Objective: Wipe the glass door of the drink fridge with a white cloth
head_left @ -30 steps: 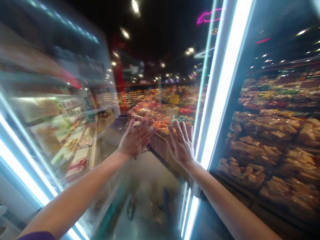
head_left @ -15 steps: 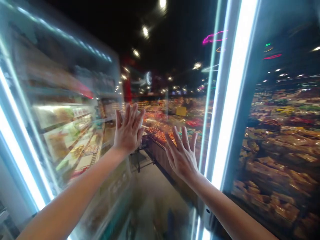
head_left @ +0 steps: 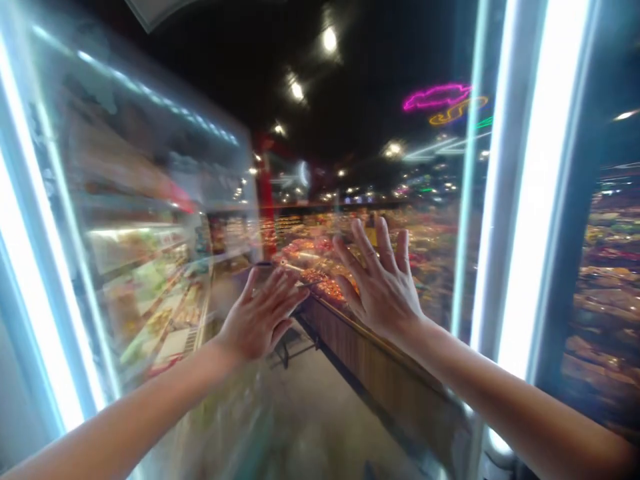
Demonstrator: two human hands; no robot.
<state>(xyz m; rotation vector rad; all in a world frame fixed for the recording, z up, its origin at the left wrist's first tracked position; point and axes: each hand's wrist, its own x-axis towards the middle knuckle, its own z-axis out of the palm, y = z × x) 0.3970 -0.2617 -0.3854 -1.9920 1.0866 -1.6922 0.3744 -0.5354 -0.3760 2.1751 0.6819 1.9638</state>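
Both arms reach forward between two brightly lit upright strips. My left hand [head_left: 263,310] is open and palm-down, its fingers pointing forward and right, with nothing held. Higher and to the right, my right hand [head_left: 380,280] is raised with its fingers spread, also holding nothing. Beyond the hands runs a long wood-sided display bin [head_left: 360,353] heaped with reddish-orange goods [head_left: 325,283], too blurred to name. Whether either palm touches a clear pane in front of me, I cannot tell.
Left stands a glass-fronted case with lit shelves [head_left: 165,293] of blurred goods. A bright light strip [head_left: 543,167] rises at the right. A dark-framed cart-like object [head_left: 286,350] stands on the pale aisle floor [head_left: 330,387]. Neon signs [head_left: 437,98] hang above.
My left hand has dropped lower and tilted to the right. My right hand has moved up and right. The view has turned, so the right light strip sits farther right.
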